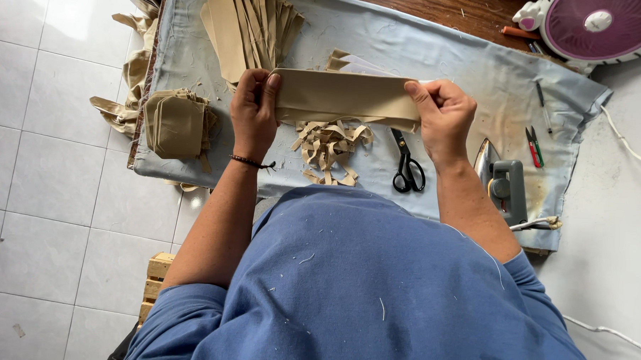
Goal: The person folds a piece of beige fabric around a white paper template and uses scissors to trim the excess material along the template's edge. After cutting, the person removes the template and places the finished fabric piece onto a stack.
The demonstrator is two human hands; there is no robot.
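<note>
A long tan fabric strip (345,97) is stretched flat between both hands above a table covered in pale blue cloth (438,56). My left hand (254,112) pinches its left end and my right hand (445,117) pinches its right end. Directly below the strip lies a heap of tan fabric trimmings (330,146). Black scissors (406,165) rest beside the heap, under my right hand.
A fan of tan cut pieces (251,25) lies at the table's far side and a folded stack (179,124) at its left edge. A grey iron (506,185) stands at right, with pens (535,146) and a purple fan (601,25) beyond. White tiled floor surrounds.
</note>
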